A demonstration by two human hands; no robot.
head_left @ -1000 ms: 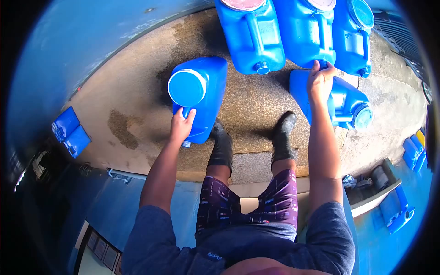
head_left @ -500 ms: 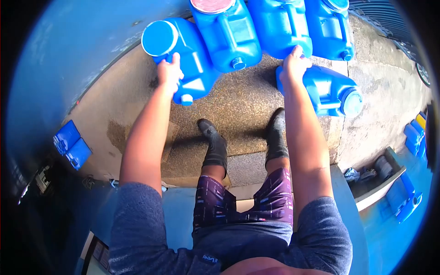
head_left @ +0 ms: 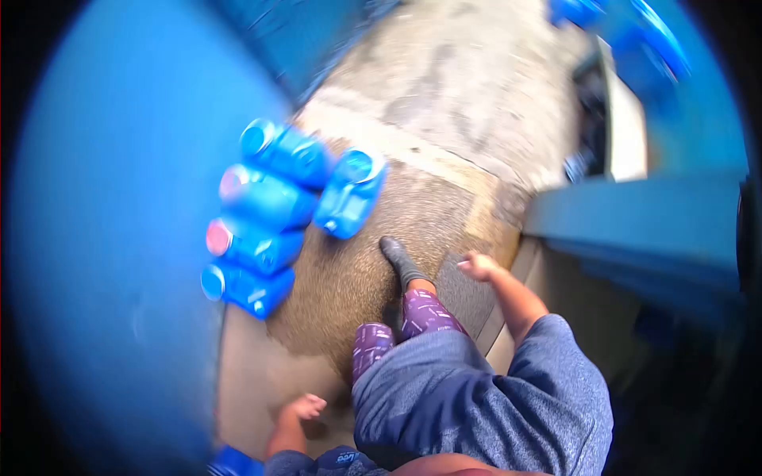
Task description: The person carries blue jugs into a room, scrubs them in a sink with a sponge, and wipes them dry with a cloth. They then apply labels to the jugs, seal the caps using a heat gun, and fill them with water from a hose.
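Note:
My left hand [head_left: 308, 406] hangs low beside my body, with nothing in it and its fingers loosely apart. Out to the other side is my right hand [head_left: 478, 266], also holding nothing, its fingers slightly bent and a little blurred. Both are away from the blue jugs. Several of these lie in a row along the blue wall, the nearest jug [head_left: 252, 287] having a blue lid and the one beside it, a jug [head_left: 258, 244], a pink lid. A separate jug [head_left: 349, 197] lies on the floor just right of the row.
The blue wall [head_left: 119, 238] runs down the left. Wet-looking concrete floor [head_left: 341, 278] lies around my boot [head_left: 401, 260]. On the right stand a blue ledge [head_left: 643, 226] and a white-edged trough [head_left: 627, 127]; more blue containers [head_left: 575, 11] are blurred at the upper right.
Both hands have let go of the jugs and dropped back toward my body. My view has turned right, so the jugs now appear farther off at the left.

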